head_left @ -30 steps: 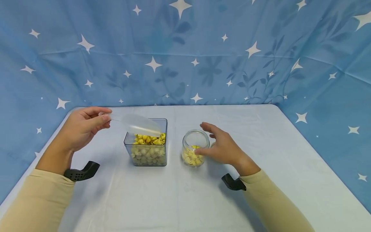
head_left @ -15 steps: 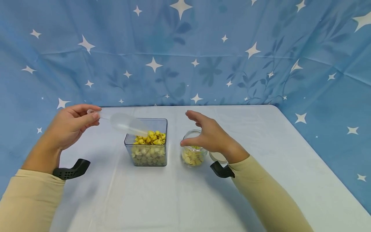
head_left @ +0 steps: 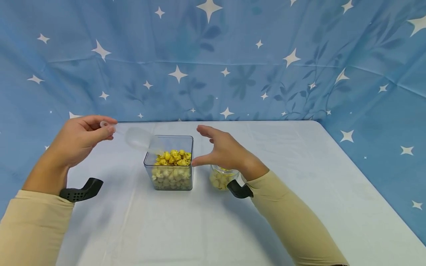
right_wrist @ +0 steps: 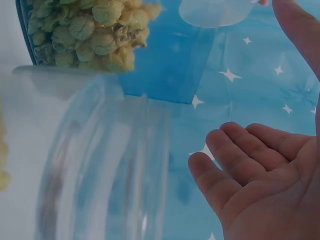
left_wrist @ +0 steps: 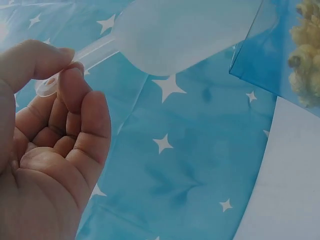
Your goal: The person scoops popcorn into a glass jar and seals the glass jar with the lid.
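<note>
My left hand (head_left: 80,138) pinches the handle of a translucent scoop (head_left: 138,138) between thumb and fingers. The scoop's tip reaches over the left side of a clear square container (head_left: 173,181), which holds yellow popcorn (head_left: 171,158). In the left wrist view the scoop (left_wrist: 170,37) shows no popcorn in it. My right hand (head_left: 226,151), fingers spread and holding nothing, hovers at the container's right side, above a round glass jar (head_left: 221,179) with popcorn. Part of the jar is hidden behind this hand; in the right wrist view its rim (right_wrist: 110,165) looms large.
A white cloth covers the table (head_left: 173,229). Behind it hangs a blue curtain (head_left: 213,92) with white stars. The jar and the square container stand side by side near the middle. Behind the right wrist, a round lid is almost wholly hidden.
My right hand has moved left, from beside the jar to the square container's right side. My left hand has drawn the scoop left, its tip withdrawing from over the popcorn toward the container's left side.
</note>
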{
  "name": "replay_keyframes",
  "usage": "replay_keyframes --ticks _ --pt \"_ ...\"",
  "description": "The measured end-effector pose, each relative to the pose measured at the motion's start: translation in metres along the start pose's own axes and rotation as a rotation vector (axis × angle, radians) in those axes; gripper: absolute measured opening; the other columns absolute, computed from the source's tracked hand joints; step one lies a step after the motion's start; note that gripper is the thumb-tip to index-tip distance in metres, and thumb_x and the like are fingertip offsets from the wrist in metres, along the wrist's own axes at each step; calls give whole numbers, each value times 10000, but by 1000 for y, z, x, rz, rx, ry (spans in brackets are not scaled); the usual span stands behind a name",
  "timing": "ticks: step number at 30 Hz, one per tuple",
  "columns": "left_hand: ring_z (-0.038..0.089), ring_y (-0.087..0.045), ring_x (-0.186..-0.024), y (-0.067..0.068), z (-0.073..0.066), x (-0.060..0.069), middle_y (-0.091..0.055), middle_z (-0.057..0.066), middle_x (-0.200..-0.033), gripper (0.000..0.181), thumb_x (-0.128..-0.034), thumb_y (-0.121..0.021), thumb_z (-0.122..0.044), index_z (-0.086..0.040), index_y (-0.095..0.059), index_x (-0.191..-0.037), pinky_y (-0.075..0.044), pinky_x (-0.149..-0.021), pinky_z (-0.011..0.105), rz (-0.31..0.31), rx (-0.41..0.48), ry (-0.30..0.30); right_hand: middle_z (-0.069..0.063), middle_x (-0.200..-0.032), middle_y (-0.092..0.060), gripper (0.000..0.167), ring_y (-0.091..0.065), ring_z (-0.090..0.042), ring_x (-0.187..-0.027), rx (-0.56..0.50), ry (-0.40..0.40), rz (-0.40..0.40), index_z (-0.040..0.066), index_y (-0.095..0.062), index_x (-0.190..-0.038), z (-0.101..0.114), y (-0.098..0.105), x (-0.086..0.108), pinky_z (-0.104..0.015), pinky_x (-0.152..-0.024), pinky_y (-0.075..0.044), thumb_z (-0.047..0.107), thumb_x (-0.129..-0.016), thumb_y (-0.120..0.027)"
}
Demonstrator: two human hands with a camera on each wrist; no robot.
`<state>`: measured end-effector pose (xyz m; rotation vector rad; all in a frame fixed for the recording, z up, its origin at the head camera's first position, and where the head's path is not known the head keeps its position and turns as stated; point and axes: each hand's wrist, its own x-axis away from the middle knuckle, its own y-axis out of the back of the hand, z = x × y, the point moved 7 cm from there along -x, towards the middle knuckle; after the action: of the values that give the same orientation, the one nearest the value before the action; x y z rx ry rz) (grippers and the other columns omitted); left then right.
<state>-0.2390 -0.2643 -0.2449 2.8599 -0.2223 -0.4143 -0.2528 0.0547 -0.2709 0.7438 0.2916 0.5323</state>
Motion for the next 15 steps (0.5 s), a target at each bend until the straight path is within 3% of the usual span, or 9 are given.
replay_keyframes --ticks 4,8,11,15 --pt "79 -637 -836 2 -5 -1 -575 -53 -838 183 -981 -653 -102 -253 -730 -1051 -465 -793 132 -25 -267 46 -19 -1583 -360 1006 -426 -271 -1385 3 -4 36 111 -314 -1572 2 -6 -7 -381 -1097 -379 379 -782 -877" --pt "58 -631 -849 -1 -11 -5 -655 -95 -856 167 -985 -665 -250 -187 -708 -1133 -414 -786 182 -21 -446 109 -17 -1598 -330 1019 -365 -213 -1426 33 -5 82 103 -293 -1580 3 -13 -13 -383 -1120 -348 409 -791 -863" --pt "65 -618 -853 -6 -17 -8 -671 -75 -843 300 -989 -654 -283 -73 -682 -1202 -407 -776 217 0 -500 125 -16 -1607 -313 1029 -310 -174 -1453 38 -17 106 110 -276 -1587 2 -16 -16 -399 -1139 -318 413 -794 -859" --pt "97 -598 -870 -12 -25 -13 -665 -27 -838 365 -993 -648 -297 -31 -672 -1242 -424 -757 246 28 -539 144 -11 -1615 -294 1037 -283 -161 -1465 23 -29 124 121 -255 -1595 1 -20 -17 -406 -1146 -304 408 -799 -855"
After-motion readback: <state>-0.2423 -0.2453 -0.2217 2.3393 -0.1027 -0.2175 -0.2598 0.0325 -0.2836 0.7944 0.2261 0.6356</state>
